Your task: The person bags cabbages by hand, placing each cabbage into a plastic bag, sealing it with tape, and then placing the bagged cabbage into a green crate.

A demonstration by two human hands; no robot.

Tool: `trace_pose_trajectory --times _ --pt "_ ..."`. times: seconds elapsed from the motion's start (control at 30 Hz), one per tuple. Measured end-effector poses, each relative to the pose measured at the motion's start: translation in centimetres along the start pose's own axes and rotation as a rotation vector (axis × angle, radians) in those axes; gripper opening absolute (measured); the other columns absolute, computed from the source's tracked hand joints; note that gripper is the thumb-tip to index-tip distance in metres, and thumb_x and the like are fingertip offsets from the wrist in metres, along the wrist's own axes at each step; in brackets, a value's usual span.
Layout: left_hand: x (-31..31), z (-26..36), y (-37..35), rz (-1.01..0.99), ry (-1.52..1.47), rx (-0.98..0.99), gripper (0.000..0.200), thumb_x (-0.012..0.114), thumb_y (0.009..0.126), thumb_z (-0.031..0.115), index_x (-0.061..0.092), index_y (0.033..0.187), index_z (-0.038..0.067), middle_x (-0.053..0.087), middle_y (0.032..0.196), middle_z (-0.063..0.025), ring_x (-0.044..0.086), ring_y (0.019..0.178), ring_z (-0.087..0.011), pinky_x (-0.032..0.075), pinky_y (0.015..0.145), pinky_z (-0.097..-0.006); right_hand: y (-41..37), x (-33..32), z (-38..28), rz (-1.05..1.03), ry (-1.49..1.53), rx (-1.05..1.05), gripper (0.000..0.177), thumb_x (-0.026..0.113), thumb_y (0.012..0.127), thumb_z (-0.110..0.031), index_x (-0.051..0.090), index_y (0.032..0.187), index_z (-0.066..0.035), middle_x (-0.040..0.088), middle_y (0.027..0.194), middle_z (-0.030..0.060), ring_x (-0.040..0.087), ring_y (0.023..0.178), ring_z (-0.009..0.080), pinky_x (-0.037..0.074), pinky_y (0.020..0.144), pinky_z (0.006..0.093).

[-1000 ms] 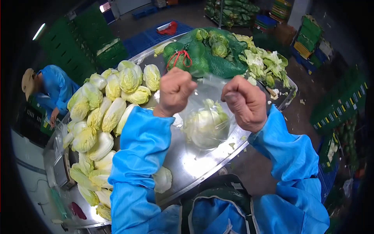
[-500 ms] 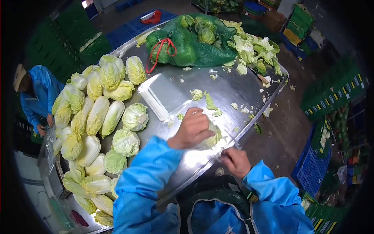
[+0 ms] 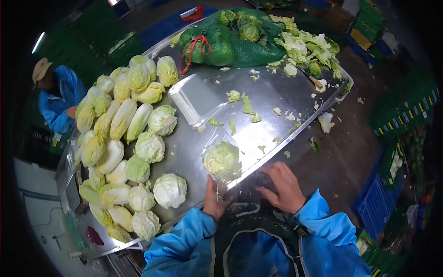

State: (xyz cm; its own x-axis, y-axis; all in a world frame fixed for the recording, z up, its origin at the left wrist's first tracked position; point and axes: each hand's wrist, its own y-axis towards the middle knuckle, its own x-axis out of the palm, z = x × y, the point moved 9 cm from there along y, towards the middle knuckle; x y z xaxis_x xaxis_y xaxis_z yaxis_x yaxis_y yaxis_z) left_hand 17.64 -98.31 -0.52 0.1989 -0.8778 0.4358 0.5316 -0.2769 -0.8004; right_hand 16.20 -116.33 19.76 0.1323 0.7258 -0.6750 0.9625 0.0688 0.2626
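A round cabbage [image 3: 220, 158] sits inside a clear plastic bag [image 3: 233, 177] at the table's front edge. My left hand [image 3: 215, 199] is at the near end of this bag, thumb up against it and fingers closed around the gathered plastic. To the right, just off the edge, my right hand [image 3: 282, 187] has its thumb and fingers apart, slightly blurred, with nothing visible between them. Left of the bagged cabbage lies a bare round cabbage [image 3: 170, 190]. Torn leaf scraps [image 3: 248, 105] are scattered beyond the bag.
Rows of napa cabbages [image 3: 123, 119] and round cabbages cover the metal table's [image 3: 184, 152] left side. A stack of clear bags [image 3: 189, 99] lies mid-table. Behind are a green mesh sack [image 3: 230, 44] and loose leaves [image 3: 309, 48]. A co-worker [image 3: 62, 97] stands at left.
My left hand has come down and back from above the bag to its near end. The bagged cabbage is now uncovered. My right hand's fingers have spread. The view has shifted.
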Motion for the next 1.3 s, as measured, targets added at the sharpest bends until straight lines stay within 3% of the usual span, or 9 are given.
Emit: trace_pose_trajectory --times 0.2,0.33,0.53,0.67,0.7,0.83,0.87,1.07,1.3 --pt "-3.1 -5.8 0.5 -0.067 -0.490 -0.071 0.066 0.044 0.080 0.065 0.042 0.120 0.012 0.046 0.120 -0.0092 0.041 0.110 -0.0233 0.034 0.089 -0.0483 -2.1 3.8 -1.6 -0.160 -0.022 -0.044 0.066 0.071 0.069 -0.032 0.041 0.119 -0.002 0.048 0.109 0.0176 0.047 0.099 0.0347 0.036 0.086 0.0423" --pt "-4.5 -10.4 2.6 -0.004 -0.161 -0.191 0.041 0.055 0.082 0.049 0.056 0.099 0.011 0.058 0.086 -0.0012 0.052 0.075 -0.0149 0.041 0.062 -0.0280 -1.9 5.2 1.0 -0.109 0.005 0.076 0.062 0.068 0.072 -0.032 0.041 0.117 0.003 0.048 0.110 0.0192 0.045 0.102 0.0350 0.035 0.084 0.0412" --pt "-1.7 -7.7 3.6 -0.224 -0.199 -0.041 0.036 0.050 0.088 0.040 0.054 0.104 0.008 0.057 0.093 -0.0055 0.053 0.079 -0.0169 0.046 0.065 -0.0311 -1.8 6.1 -1.8 -0.110 -0.243 0.000 0.066 0.073 0.065 -0.029 0.043 0.117 -0.001 0.047 0.108 0.0196 0.046 0.101 0.0330 0.036 0.085 0.0377" --pt "-2.8 -7.2 5.2 -0.267 -0.208 0.022 0.032 0.049 0.090 0.032 0.053 0.107 0.005 0.058 0.096 -0.0084 0.056 0.079 -0.0188 0.049 0.067 -0.0311 -0.1 8.1 1.0 -0.138 -0.372 0.086 0.033 0.066 0.072 -0.015 0.051 0.098 -0.003 0.053 0.100 0.0156 0.051 0.095 0.0314 0.040 0.075 0.0384" --pt "-2.7 -6.3 4.1 -0.195 -0.183 -0.039 0.028 0.048 0.090 0.028 0.053 0.105 0.005 0.058 0.095 -0.0086 0.056 0.079 -0.0189 0.049 0.067 -0.0310 0.9 7.0 1.1 -0.021 -0.350 0.011 0.015 0.062 0.074 -0.010 0.053 0.085 -0.004 0.057 0.080 0.0162 0.056 0.077 0.0331 0.043 0.062 0.0407" --pt "-1.2 2.2 4.0 -0.453 -0.375 0.037 0.012 0.049 0.088 0.014 0.054 0.096 0.006 0.056 0.085 -0.0049 0.054 0.073 -0.0152 0.046 0.061 -0.0257 7.7 2.1 4.3 0.071 -0.260 0.210 0.012 0.058 0.080 -0.014 0.052 0.081 -0.003 0.057 0.066 0.0197 0.056 0.061 0.0391 0.042 0.052 0.0457" --pt "-0.4 6.3 3.2 -0.340 -0.071 0.246 0.008 0.050 0.088 0.013 0.053 0.092 0.006 0.052 0.077 -0.0019 0.053 0.068 -0.0137 0.046 0.058 -0.0265 9.7 1.2 5.4 0.099 -0.247 0.206 0.012 0.059 0.080 -0.012 0.053 0.079 -0.002 0.056 0.067 0.0211 0.056 0.062 0.0397 0.042 0.053 0.0439" --pt "7.2 17.0 -0.3 -0.497 -0.079 0.184 0.014 0.051 0.089 0.017 0.045 0.077 0.013 0.037 0.058 0.0060 0.037 0.051 -0.0062 0.036 0.051 -0.0236 13.0 -2.3 10.5 0.110 0.099 0.435 0.011 0.060 0.078 -0.007 0.055 0.076 0.003 0.055 0.061 0.0071 0.050 0.058 0.0131 0.040 0.053 0.0302" --pt "-1.7 7.4 0.3 -0.337 0.211 0.024 0.013 0.055 0.087 0.016 0.053 0.089 0.004 0.047 0.067 0.0019 0.043 0.056 -0.0072 0.037 0.051 -0.0232 -1.6 2.5 12.0 0.142 0.377 0.630 0.016 0.060 0.078 -0.001 0.052 0.092 0.001 0.052 0.067 0.0002 0.044 0.060 0.0057 0.036 0.051 0.0237"
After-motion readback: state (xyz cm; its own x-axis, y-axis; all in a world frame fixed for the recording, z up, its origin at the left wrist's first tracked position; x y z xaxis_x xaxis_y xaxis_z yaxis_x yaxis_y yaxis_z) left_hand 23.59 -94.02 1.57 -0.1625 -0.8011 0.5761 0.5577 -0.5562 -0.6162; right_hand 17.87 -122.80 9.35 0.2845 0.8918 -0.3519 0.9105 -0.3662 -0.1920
